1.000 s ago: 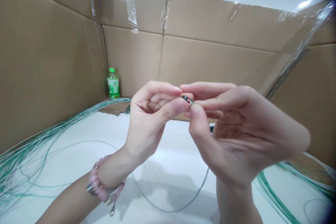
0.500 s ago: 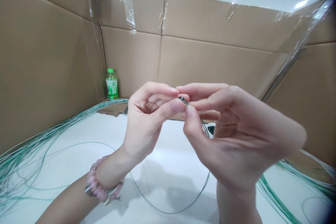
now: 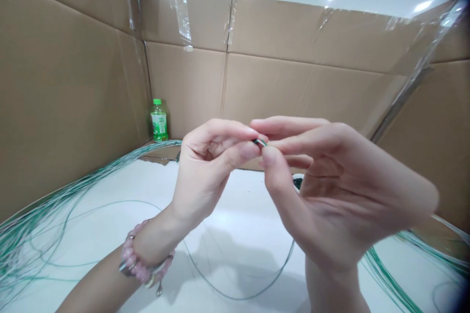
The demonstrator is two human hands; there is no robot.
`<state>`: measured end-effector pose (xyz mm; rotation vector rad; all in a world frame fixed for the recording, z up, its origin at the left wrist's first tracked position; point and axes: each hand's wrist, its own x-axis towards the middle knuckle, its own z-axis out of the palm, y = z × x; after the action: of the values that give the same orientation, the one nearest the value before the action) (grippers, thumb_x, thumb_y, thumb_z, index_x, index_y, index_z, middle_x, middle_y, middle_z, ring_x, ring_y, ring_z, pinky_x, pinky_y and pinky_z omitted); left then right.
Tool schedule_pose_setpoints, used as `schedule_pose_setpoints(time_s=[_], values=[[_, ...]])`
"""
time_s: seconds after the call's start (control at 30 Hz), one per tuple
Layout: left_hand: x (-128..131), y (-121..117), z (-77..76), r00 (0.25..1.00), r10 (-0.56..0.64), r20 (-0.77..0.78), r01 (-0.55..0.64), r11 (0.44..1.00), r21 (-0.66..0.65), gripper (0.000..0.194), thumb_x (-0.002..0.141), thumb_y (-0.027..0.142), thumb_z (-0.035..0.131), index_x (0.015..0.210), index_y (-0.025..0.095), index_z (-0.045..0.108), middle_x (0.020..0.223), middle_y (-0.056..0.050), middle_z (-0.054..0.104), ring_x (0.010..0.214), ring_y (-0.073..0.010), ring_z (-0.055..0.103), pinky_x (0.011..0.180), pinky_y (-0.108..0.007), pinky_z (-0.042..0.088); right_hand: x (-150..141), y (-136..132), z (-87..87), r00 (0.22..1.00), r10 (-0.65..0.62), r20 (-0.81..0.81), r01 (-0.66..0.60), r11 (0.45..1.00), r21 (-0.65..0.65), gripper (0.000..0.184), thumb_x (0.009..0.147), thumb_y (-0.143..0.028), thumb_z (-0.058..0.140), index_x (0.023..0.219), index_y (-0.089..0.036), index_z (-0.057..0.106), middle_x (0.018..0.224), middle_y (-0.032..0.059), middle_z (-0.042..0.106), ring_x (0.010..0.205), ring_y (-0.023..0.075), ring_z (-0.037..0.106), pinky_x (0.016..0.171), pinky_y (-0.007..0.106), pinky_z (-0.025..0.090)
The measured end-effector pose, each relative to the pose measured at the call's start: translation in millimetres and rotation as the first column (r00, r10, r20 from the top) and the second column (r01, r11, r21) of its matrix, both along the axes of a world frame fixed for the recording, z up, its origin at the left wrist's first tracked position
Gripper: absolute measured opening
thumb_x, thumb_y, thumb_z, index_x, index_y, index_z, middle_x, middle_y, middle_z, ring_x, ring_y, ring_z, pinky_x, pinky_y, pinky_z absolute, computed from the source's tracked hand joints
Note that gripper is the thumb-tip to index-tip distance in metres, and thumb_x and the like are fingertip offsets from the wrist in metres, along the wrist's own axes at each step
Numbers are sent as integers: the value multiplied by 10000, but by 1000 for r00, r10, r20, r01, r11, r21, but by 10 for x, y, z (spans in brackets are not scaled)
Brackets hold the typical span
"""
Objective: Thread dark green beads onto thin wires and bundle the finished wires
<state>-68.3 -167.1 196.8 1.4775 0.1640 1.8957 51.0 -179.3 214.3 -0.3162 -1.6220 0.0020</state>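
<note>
Our left hand [image 3: 207, 168] and right hand [image 3: 340, 190] pinch the short green wire end [image 3: 260, 142] between thumbs and fingers, above the white table [image 3: 235, 205]. It looks very small, so a close, steady pinch seems best.

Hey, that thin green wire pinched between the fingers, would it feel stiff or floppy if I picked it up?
The thin green wire will probably feel light and fairly floppy, since its long strands lie in loose curves. It likely has some spring too, as they hold open arcs rather than sharp kinks. The loose strands look apt to tangle.
</note>
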Motion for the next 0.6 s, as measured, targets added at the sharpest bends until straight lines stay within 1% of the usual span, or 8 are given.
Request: schedule_pose_setpoints(time_s=[0.07,0.13,0.2,0.27,0.33,0.43,0.5,0.6], values=[[17,-5,8,994,-106,16,106,994,6,85,776,192,763,771,272,734,757,105,742,721,-39,709,678,-76,580,6,5,1,1000,-14,-8,14,1000,-15,200,796,-54,657,746,-231,580,877,-21,737,797,138,714,579,248,619],[39,-28,24,977,-203,62,206,977,-46,82,764,176,771,758,245,728,747,103,742,700,-22,697,617,-48,554,12,9,1,1000,-5,-26,4,1000,-27,184,794,-68,660,744,-228,584,875,-27,736,783,136,711,573,250,615],[63,-64,40,951,-273,143,292,947,-136,82,736,191,795,741,221,718,722,100,734,676,-12,681,629,-44,545,12,11,-2,999,5,-31,-6,999,-49,174,795,-74,655,740,-223,585,874,-38,735,779,129,707,576,249,614],[81,-99,46,927,-302,220,349,912,-217,98,719,210,809,743,214,715,714,94,725,677,-13,674,679,-50,544,6,13,-10,1000,11,-27,-12,999,-44,178,786,-59,649,731,-217,588,869,-47,734,790,122,704,583,240,615],[91,-121,41,921,-295,255,360,894,-265,89,731,220,800,763,219,717,741,77,724,727,-37,689,717,-73,545,-2,16,-21,1000,18,-16,-19,999,-33,193,762,-37,656,727,-218,600,868,-46,734,807,132,705,593,238,615],[96,-124,27,928,-269,258,341,893,-293,64,759,221,777,785,220,718,785,49,728,811,-79,705,737,-109,548,-6,19,-34,999,35,-35,-35,999,-4,213,727,-19,674,736,-228,629,867,-30,736,805,161,709,589,254,612],[100,-114,24,924,-286,255,355,889,-289,73,745,211,788,770,220,720,771,49,728,791,-79,704,718,-107,549,-3,20,-35,999,23,-38,-23,1000,5,213,726,-19,676,739,-228,635,862,-26,734,789,161,707,584,258,609],[108,-97,30,911,-320,259,386,884,-263,95,711,200,814,742,223,727,742,66,726,722,-53,693,675,-79,547,-2,21,-30,1000,-4,-30,4,1000,8,217,742,-6,662,741,-221,634,848,-22,728,777,147,701,580,249,606]])
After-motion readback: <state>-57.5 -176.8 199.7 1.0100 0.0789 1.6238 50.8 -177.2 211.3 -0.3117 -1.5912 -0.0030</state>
